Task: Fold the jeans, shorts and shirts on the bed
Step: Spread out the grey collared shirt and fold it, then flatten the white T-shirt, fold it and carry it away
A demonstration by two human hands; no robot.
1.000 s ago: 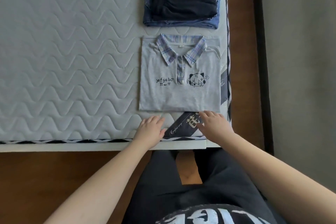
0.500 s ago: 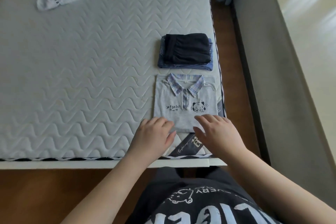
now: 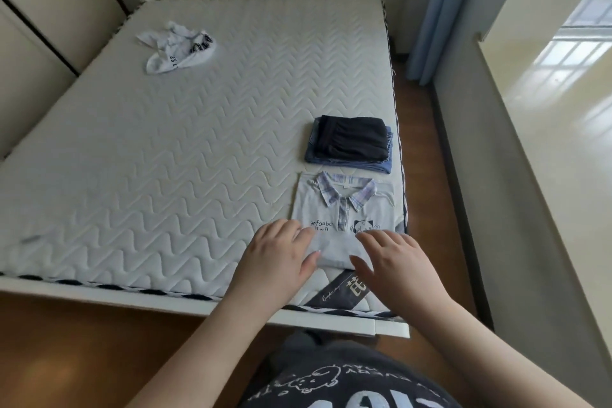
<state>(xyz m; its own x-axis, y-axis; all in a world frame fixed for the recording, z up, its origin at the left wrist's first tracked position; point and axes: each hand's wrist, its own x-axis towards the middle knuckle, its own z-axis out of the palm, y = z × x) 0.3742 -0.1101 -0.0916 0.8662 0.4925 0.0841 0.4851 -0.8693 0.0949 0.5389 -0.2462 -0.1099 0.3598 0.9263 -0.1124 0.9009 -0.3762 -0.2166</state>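
A folded grey polo shirt [image 3: 344, 209] with a plaid collar lies near the bed's right front corner. My left hand [image 3: 278, 258] rests flat on its near left edge, fingers straight. My right hand [image 3: 397, 265] lies over its near right part, fingers spread and relaxed. Just beyond the shirt sits a stack: dark folded shorts [image 3: 352, 139] on top of folded blue jeans [image 3: 347, 164]. A crumpled white shirt [image 3: 180, 48] with black lettering lies at the far left of the mattress.
The quilted white mattress [image 3: 165, 159] has a dark label [image 3: 344, 291] at its near right corner. A wooden floor strip [image 3: 420, 142] and a grey ledge run along the right. A blue curtain [image 3: 433, 10] hangs at the back right; a wardrobe [image 3: 29, 26] stands left.
The view has tilted up, bringing the far mattress and the crumpled white shirt into sight. Both hands have slid forward from the label onto the near edge of the polo shirt.
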